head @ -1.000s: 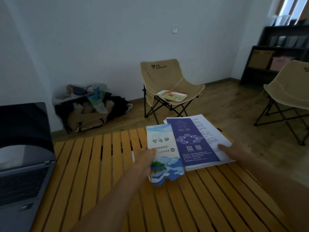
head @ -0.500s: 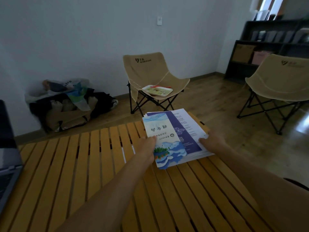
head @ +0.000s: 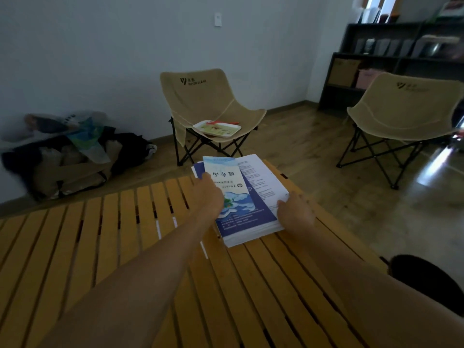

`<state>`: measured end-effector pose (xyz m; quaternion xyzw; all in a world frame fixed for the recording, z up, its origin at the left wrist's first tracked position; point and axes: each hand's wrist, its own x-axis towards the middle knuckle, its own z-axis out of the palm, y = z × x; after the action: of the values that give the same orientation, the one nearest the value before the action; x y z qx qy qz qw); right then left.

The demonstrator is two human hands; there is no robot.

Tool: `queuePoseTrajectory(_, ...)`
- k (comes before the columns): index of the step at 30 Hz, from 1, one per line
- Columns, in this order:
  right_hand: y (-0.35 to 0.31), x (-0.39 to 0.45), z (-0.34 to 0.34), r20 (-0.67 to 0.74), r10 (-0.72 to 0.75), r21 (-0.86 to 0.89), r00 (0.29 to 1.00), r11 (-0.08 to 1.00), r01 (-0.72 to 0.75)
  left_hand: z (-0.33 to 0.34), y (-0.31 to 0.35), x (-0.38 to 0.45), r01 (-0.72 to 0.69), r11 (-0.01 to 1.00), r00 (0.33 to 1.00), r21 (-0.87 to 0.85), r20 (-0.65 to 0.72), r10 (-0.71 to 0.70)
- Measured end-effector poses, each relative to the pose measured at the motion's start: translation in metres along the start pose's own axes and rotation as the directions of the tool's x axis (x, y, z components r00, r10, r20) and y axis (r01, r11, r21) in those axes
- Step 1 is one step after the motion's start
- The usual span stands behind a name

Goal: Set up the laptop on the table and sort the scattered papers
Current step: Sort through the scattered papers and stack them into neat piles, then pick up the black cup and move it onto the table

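A stack of papers (head: 261,187) lies at the far right end of the yellow slatted table (head: 105,237). On top sit a dark blue leaflet (head: 253,209) and a light blue brochure (head: 223,172) with a wave picture. My left hand (head: 208,194) rests on the stack's left side, over the brochure's left edge, fingers pointing away. My right hand (head: 293,212) touches the stack's right edge with its fingertips. The laptop is out of view.
A beige folding chair (head: 208,104) with a tray (head: 216,128) on its seat stands just beyond the table. A second beige chair (head: 406,109) is at the right. Bags (head: 72,156) lie against the wall at left. Dark shelves (head: 396,59) fill the back right corner.
The light blue brochure has moved right and now lies on top of the stack. Both hands have closed in on the stack's sides. The view has turned right, and the laptop has left the frame.
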<state>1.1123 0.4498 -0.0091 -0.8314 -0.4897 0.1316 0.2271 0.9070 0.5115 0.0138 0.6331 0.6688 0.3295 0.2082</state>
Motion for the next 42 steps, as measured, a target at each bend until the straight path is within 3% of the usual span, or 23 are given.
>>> queuePoseTrajectory(3,-0.005,-0.005,-0.004,0.008,-0.016,-0.017,1.000,1.000,0.016,-0.002,-0.013,-0.009,-0.159,0.956,0.984,0.247,-0.044,0.175)
queuePoseTrajectory(6,-0.011,-0.013,-0.008,0.005,-0.024,-0.007,1.000,1.000,0.024,-0.009,-0.017,-0.018,-0.113,0.991,0.993,0.078,-0.010,0.114)
queuePoseTrajectory(10,-0.012,-0.024,-0.005,0.011,-0.055,0.002,0.998,0.998,0.055,-0.003,-0.028,-0.028,-0.032,0.983,0.977,-0.182,0.202,0.069)
queuePoseTrajectory(17,-0.010,-0.022,0.000,-0.034,-0.075,0.027,0.997,0.997,0.076,0.013,-0.023,-0.031,-0.025,0.973,0.980,-0.228,0.187,0.069)
queuePoseTrajectory(23,-0.008,-0.032,-0.012,-0.013,-0.070,0.072,0.997,0.995,0.071,-0.008,-0.021,-0.048,0.014,0.956,0.959,-0.293,0.275,0.070)
queuePoseTrajectory(26,-0.011,-0.055,-0.021,-0.107,-0.044,0.054,0.993,0.997,0.050,-0.034,-0.025,-0.072,-0.056,0.965,0.962,-0.255,0.245,0.121)
queuePoseTrajectory(33,0.005,-0.165,-0.048,-0.120,-0.145,0.087,0.982,0.984,0.156,-0.079,-0.014,-0.158,-0.195,0.971,0.951,-0.135,0.218,0.221)
queuePoseTrajectory(39,0.052,-0.266,-0.078,-0.073,0.028,0.288,0.997,0.958,-0.005,-0.076,0.043,-0.243,-0.281,0.934,0.899,-0.221,0.280,0.337)
queuePoseTrajectory(42,0.102,-0.289,-0.098,-0.106,0.133,0.391,0.985,0.917,-0.081,-0.071,0.078,-0.274,-0.329,0.901,0.820,-0.284,0.388,0.422)
